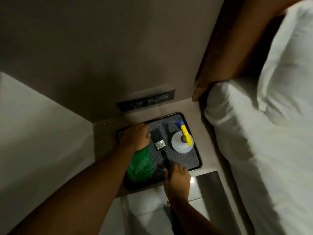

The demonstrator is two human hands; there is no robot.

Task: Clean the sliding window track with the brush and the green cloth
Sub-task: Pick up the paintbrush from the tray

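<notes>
A dark tray (197, 154) with a patterned mat sits on a bedside shelf. On it lies a black paint brush (160, 145) with a metal ferrule, bristles pointing away from me. My right hand (177, 179) is closed around the end of its handle at the tray's near edge. A green cloth (139, 165) lies crumpled on the tray's left side. My left hand (135, 138) rests on the far end of the cloth with fingers curled; the grip itself is hidden. No window track is in view.
A white spray bottle (182, 141) with a yellow and blue trigger stands on the tray's right side. A dark switch panel (146, 102) is on the wall behind. A white bed (262, 133) with a brown headboard (223, 48) fills the right.
</notes>
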